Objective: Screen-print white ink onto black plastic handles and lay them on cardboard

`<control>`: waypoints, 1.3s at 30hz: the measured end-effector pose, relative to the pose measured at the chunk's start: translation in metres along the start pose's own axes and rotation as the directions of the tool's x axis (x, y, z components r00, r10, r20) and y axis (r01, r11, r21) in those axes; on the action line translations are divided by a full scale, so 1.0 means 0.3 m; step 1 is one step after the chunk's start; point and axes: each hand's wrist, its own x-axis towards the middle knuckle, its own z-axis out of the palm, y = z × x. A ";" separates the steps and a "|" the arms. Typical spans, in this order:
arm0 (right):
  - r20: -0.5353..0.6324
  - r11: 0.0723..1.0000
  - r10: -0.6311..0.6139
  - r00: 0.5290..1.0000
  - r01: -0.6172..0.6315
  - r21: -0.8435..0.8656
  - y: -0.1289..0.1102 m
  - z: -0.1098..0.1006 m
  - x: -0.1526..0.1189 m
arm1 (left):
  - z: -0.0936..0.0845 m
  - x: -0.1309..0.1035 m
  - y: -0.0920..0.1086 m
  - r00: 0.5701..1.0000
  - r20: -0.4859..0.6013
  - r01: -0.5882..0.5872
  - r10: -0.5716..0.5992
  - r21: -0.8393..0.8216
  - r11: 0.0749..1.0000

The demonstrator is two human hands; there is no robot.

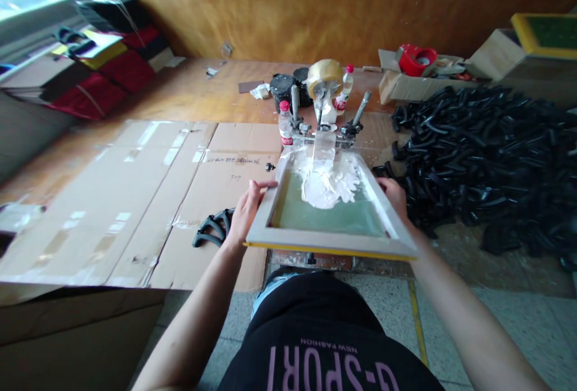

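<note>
A screen printing frame (pixel 333 242) with pale, light-coloured sides and a green mesh is in front of me, its near edge tilted up off the table. My left hand (pixel 246 208) grips its left side, fingertips on the rim. On the opposite side, my right hand (pixel 394 196) has hold of the rim, with most of its fingers hidden behind it. Thick white ink (pixel 327 190) is spread over the far half of the mesh. A translucent scraper blade (pixel 323 149) stands in the ink. Beyond the frame is a metal clamp stand (pixel 356 130).
Several black curved parts (pixel 214 229) lie on cardboard (pixel 112 199) at left. A large heap of similar black parts (pixel 478 163) covers the right. Behind stand bottles (pixel 285 124), black tubs (pixel 282 92), a tape roll (pixel 324 78) and a carton (pixel 406 87).
</note>
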 end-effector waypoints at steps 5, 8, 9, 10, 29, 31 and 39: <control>-0.199 0.996 -0.053 0.979 0.037 -0.082 -0.147 0.001 0.191 | -0.012 -0.039 -0.259 0.986 0.003 0.164 -0.166 0.150 0.975; 0.006 0.976 -0.158 0.987 0.157 -0.149 -0.287 0.077 0.260 | 0.005 -0.016 -0.346 0.982 -0.042 0.187 -0.182 0.216 0.958; 0.083 0.973 -0.157 0.984 0.168 -0.156 -0.317 0.100 0.262 | 0.006 -0.009 -0.362 0.982 -0.050 0.188 -0.182 0.233 0.954; 0.153 0.972 -0.152 0.977 0.176 -0.157 -0.335 0.119 0.252 | 0.005 -0.004 -0.374 0.982 -0.049 0.188 -0.181 0.243 0.952; 0.285 0.829 -0.539 0.793 0.560 0.010 -0.298 0.117 -0.041 | -0.009 -0.013 -0.378 0.985 -0.012 0.169 -0.171 0.245 0.955; 0.271 0.863 -0.496 0.825 0.502 0.055 -0.305 0.106 -0.008 | -0.010 -0.016 -0.358 0.983 -0.015 0.183 -0.184 0.231 0.956; -0.045 0.999 -0.022 0.999 0.020 -0.039 -0.218 -0.056 0.360 | -0.028 -0.036 -0.077 0.991 0.025 0.132 -0.135 0.094 0.987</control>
